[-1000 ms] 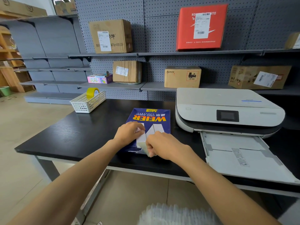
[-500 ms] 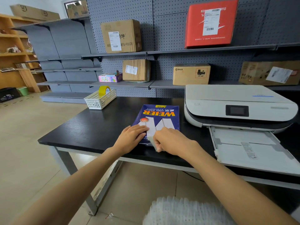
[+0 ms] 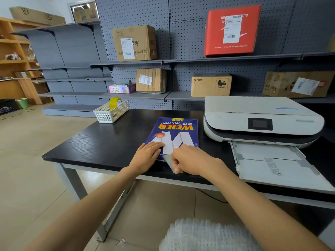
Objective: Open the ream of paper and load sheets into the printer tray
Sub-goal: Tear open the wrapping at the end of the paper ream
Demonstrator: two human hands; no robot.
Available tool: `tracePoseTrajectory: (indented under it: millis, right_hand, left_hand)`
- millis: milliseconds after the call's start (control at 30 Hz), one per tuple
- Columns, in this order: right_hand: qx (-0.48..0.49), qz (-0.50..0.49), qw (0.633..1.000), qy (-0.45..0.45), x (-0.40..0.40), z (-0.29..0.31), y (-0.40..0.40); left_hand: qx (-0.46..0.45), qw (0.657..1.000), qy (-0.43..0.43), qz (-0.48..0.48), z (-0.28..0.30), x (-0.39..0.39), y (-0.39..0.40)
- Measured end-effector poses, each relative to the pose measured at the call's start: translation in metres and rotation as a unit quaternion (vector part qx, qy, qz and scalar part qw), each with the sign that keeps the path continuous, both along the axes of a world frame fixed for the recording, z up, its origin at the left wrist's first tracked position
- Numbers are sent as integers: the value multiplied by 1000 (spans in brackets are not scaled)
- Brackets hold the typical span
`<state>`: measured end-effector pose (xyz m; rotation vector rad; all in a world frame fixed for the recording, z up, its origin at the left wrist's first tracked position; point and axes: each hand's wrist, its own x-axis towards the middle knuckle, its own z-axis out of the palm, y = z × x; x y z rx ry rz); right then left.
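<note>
Grey pegboard shelving holding cardboard boxes backs a black worktop (image 3: 94, 144). On it lies a blue ream of paper (image 3: 176, 130), its near end under both hands. Left hand (image 3: 147, 154) lies flat, fingers spread, pressing the wrapper. Right hand (image 3: 192, 159) just beside it pinches a torn wrapper flap (image 3: 169, 161). Right of that grip sits the printer (image 3: 261, 118), its tray (image 3: 275, 163) extended.

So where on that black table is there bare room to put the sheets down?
Bare tabletop lies left of the paper ream, below the white basket. It is crowded between ream and printer, and the tray fills the right front.
</note>
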<state>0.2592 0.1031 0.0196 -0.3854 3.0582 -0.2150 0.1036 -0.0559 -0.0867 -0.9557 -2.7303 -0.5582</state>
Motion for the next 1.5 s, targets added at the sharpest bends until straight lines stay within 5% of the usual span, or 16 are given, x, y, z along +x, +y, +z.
tracePoseTrajectory:
  millis: [600, 833, 1000, 1267, 1500]
  right_hand:
    - [-108, 57, 979, -160, 11, -33, -12]
    - [-83, -31, 994, 59, -3, -50, 7]
    - [-193, -160, 948, 198, -21, -76, 30]
    - [-63, -169, 953, 243, -38, -99, 38]
    - [-88, -147, 941, 292, -43, -95, 38]
  left_hand:
    - [113, 989, 94, -19, -34, 34, -3]
    - [146, 983, 105, 28, -36, 39, -11]
    - [218, 975, 43, 5, -34, 37, -18]
    - [228, 971, 31, -73, -19, 36, -16]
    - [251, 965, 63, -40, -9, 29, -13]
